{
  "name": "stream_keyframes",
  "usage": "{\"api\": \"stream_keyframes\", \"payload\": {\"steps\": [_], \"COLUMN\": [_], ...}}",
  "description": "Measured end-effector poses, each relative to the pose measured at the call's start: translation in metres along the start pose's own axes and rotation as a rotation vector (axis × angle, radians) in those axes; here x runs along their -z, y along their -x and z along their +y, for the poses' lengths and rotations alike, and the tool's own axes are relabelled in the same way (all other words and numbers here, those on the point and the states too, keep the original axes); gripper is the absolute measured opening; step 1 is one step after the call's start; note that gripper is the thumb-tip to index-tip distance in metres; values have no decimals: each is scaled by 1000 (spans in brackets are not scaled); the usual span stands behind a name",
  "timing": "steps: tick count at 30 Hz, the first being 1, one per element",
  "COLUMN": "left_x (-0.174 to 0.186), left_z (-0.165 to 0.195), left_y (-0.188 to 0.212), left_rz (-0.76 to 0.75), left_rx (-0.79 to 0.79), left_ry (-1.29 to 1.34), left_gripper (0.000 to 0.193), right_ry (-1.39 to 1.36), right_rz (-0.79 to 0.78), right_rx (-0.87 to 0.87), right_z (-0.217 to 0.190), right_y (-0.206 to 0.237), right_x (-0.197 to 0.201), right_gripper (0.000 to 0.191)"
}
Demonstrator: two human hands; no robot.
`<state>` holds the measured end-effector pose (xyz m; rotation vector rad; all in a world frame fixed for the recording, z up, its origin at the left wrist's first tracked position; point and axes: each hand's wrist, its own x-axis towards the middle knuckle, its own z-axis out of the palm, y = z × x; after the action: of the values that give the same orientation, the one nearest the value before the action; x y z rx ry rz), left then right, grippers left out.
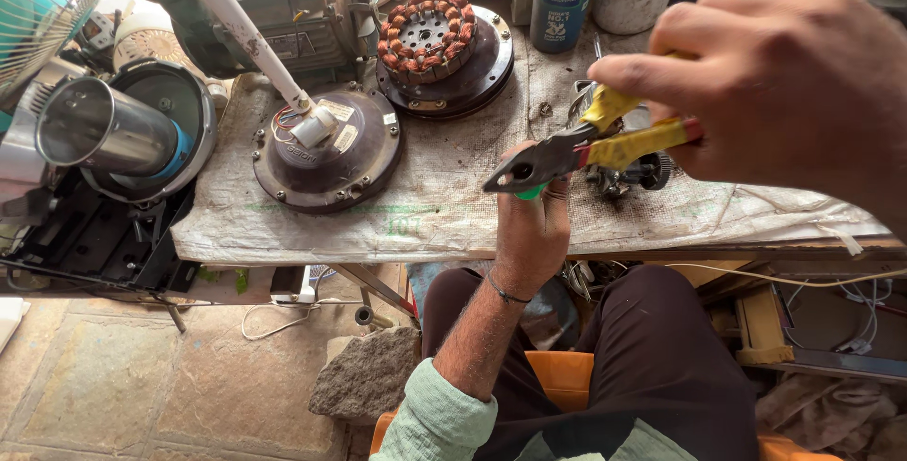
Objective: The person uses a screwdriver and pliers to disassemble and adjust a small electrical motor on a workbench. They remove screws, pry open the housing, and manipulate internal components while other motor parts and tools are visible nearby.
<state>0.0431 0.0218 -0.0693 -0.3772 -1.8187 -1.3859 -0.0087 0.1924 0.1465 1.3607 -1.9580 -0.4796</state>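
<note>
While a small green-tipped part (530, 193) is held up in the left hand (531, 225) at the table's (425, 206) front edge, yellow-handled pliers (567, 151) are gripped in the right hand (784, 74); gripping seems underway, so steady jaw alignment is needed.

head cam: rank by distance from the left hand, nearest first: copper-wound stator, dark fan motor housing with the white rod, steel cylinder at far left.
From the left hand:
1. Dark fan motor housing, on the sacking to the hand's left.
2. Copper-wound stator, further back on the bench, up and left.
3. Steel cylinder, at the far left edge.
</note>
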Motion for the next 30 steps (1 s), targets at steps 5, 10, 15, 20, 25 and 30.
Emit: {"api": "stream_keyframes", "payload": {"steps": [5,10,15,20,25,30], "left_x": [-1,0,2,-2,-2,-7], "left_z": [-4,-2,8,10,5,1], "left_y": [3,4,-7,-14,-11,-5], "left_rz": [-7,-37,19,42,67,59], "left_rx": [133,216,8,158,129,89], "left_ry": [-28,176,-30,121,161,141], "left_gripper": [27,18,33,29,24,25], "right_ry": [-9,-184,-67,-459,-476,-564], "right_rz": [21,82,-288,108,48,-651], "right_rx": [75,5,-66,-61,-282,-814], "right_z": [6,5,-11,18,20,-15], "right_y": [-4,-6,-10,5,8,-11], "right_x": [5,15,15,6,-6,-41], "right_gripper": [67,59,51,41,41,49]}}
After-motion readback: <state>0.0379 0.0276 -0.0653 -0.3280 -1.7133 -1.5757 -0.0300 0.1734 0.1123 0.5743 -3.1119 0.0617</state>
